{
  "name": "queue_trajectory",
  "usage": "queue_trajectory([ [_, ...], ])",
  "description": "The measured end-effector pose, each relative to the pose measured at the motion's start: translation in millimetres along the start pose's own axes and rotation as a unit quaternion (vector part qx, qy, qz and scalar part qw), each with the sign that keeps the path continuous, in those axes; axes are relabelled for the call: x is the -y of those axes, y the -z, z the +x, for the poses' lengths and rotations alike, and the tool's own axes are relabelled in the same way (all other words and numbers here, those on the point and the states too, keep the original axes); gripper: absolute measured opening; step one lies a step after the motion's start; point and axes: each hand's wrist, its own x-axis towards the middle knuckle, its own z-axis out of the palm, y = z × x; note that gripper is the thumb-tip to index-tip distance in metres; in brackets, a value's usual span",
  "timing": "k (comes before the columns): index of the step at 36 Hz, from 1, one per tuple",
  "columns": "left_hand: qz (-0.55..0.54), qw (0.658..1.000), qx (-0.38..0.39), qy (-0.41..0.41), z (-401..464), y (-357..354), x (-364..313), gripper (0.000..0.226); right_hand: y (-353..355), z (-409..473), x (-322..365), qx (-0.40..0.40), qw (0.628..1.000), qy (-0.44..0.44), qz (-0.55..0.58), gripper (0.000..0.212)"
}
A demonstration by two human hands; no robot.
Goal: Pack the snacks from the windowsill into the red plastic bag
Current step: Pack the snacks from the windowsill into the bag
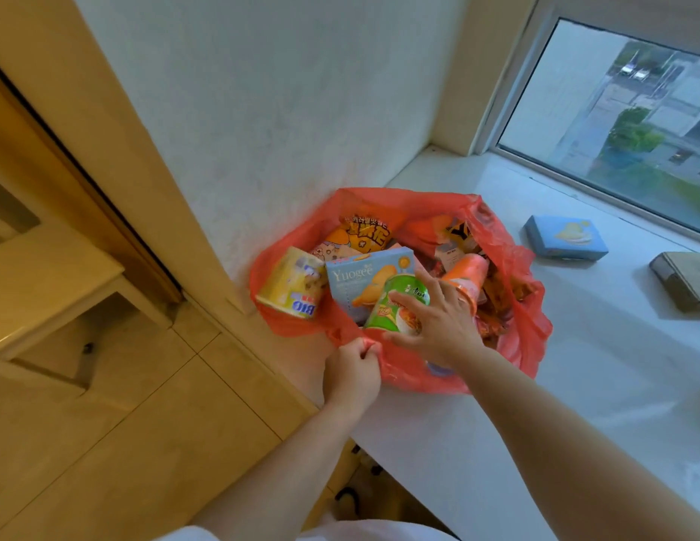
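bag: crinkly red plastic bag (512, 263) sat open on the windowsill (575, 384), stuffed with snacks
left hand (350, 374): pinched the bag's near rim
right hand (438, 322): fingers curled round the green cup (395, 310) inside the bag
leftover: flat blue box (565, 238) lay right of the bag

"Yuogee" on the blue box (364, 283); "BIO" on the yellow cup (295, 283).

The bag (508, 267) sits on the windowsill (575, 384) against the wall (282, 111), holding a can (293, 285) at its left, a box (360, 279) in the middle and a cup (395, 306) (leaning on that box). Right of the bag lies another box (565, 238), nearer the window (614, 111).
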Motion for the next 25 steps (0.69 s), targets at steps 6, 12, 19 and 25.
queue_trajectory([
  [6,-0.007,0.999,-0.026,-0.030,-13.4,-6.4,-1.9,0.029,-3.3,-10.8,-11.0,0.047,0.998,0.030,-0.033,0.060],
  [12,-0.044,0.998,-0.026,-0.034,-2.9,-6.9,-5.3,0.021,21.3,-13.8,-1.1,0.026,0.998,0.041,-0.032,0.058],
  [19,-0.134,0.990,-0.002,0.048,28.7,-4.3,-1.1,0.023,10.1,-26.5,22.1,-0.006,0.975,0.192,-0.114,0.075],
  [25,-0.097,0.995,0.024,-0.023,36.7,16.6,12.2,0.010,-11.6,0.1,32.6,-0.092,0.963,0.193,-0.162,0.035],
])
